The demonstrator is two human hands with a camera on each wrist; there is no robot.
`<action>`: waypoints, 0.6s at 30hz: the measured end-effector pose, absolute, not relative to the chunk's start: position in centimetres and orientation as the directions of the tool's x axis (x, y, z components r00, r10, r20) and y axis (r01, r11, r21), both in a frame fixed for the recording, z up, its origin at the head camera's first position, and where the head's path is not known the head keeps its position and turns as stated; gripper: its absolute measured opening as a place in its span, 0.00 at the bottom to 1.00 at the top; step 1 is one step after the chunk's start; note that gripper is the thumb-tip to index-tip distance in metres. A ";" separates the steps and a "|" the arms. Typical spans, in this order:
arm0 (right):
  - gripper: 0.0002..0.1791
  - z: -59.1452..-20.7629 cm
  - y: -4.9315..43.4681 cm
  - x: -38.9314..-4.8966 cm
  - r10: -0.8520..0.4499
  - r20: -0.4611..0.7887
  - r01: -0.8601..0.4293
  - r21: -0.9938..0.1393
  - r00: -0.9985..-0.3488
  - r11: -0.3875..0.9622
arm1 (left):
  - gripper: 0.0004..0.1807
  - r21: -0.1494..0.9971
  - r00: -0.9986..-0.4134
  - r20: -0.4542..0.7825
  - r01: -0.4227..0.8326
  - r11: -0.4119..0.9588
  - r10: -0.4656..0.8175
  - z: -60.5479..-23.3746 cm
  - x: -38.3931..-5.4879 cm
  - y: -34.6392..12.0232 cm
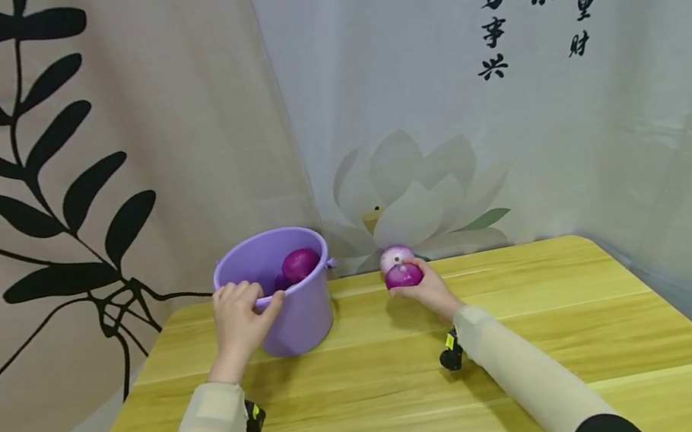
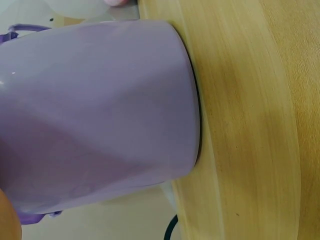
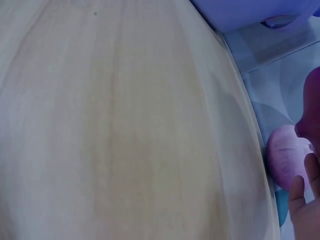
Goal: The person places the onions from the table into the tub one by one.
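Observation:
A purple bucket [image 1: 299,325] stands at the back left of the table, its wall filling much of the left wrist view [image 2: 100,105]. My left hand [image 1: 241,323] grips its near rim, fingers over the edge and thumb along it. Inside lies a red onion [image 1: 300,264], with part of another purple shape beside it. My right hand [image 1: 430,290] holds a dark red onion [image 1: 404,276] between thumb and fingers near the table's back edge. Right behind it sits a paler onion [image 1: 395,255], which also shows beyond the fingers in the right wrist view [image 3: 286,156].
The wooden table [image 1: 380,411] ends at the back against a printed cloth [image 1: 224,152] with dark leaves, a lotus and black characters. Each wrist carries a small black device, such as the right one [image 1: 451,352]. The bucket's handle [image 3: 300,20] hangs on its side.

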State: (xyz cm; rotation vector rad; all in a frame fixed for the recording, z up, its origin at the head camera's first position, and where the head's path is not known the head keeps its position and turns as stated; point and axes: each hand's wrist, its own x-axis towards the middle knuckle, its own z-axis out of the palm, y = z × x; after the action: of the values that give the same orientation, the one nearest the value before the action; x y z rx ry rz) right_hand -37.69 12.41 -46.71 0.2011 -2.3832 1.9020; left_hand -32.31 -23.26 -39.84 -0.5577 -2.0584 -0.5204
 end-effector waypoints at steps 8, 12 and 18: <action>0.45 -45.9 13.2 -37.7 -0.059 0.146 -0.156 -0.962 -0.987 0.226 | 0.25 0.152 -0.486 0.855 0.570 0.808 0.181 -39.8 -32.2 -23.2; 0.45 -45.6 13.6 -37.8 -0.068 0.154 -0.166 -0.958 -0.986 0.235 | 0.25 0.151 -0.484 0.856 0.570 0.807 0.181 -39.8 -32.1 -23.2; 0.42 -45.1 14.0 -37.9 -0.073 0.181 -0.193 -0.956 -0.981 0.220 | 0.25 0.150 -0.479 0.859 0.576 0.803 0.183 -39.8 -32.2 -23.2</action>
State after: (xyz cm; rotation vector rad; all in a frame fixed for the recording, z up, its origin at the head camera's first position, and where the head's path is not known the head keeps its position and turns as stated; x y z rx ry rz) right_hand -37.94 13.96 -45.12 0.2599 -2.3766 1.8856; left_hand -32.23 -23.15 -39.83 -0.5620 -2.0524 -0.5304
